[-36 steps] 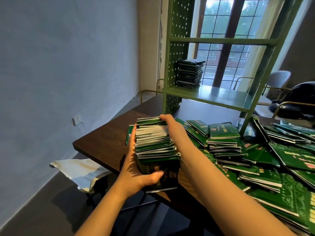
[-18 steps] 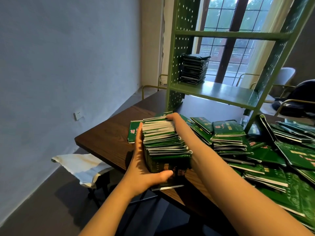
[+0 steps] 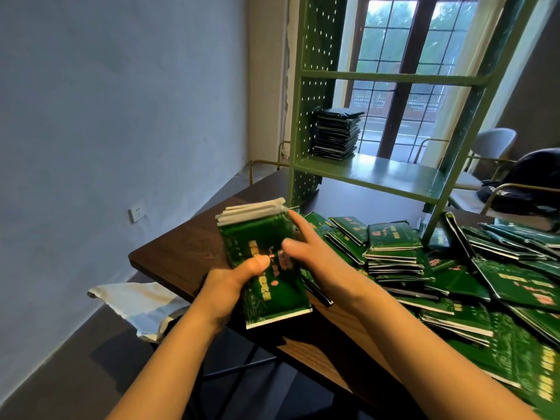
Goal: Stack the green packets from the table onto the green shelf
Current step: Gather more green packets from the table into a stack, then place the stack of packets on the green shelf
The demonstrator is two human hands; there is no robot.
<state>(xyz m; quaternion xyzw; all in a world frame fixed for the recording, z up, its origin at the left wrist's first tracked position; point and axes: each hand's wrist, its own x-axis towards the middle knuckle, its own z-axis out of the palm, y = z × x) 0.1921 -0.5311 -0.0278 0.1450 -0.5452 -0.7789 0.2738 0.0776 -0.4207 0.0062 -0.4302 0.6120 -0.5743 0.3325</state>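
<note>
The bundle of green packets [image 3: 263,268] has tipped printed face up above the table's [image 3: 181,256] near left corner, with the left hand [image 3: 230,287] and right hand [image 3: 318,259] clamped on its sides. Loose packets [image 3: 454,283] crowd the table's right side. Farther back, a stack [image 3: 336,134] stands at the green shelf's [image 3: 394,175] left end.

A white wall socket [image 3: 136,214] is sitting low on the pale blue wall [image 3: 121,101]. A crumpled white cloth [image 3: 142,307] is lying below the left edge of the surface [image 3: 188,256], above the grey floor [image 3: 75,374]. Beyond the far edge, daylight is coming through a dark-framed window [image 3: 403,95] with small panes. A grey chair [image 3: 491,150] is standing near it, and a dark bundle [image 3: 533,177] is resting on a brass-armed chair [image 3: 512,189] past the far right corner.
</note>
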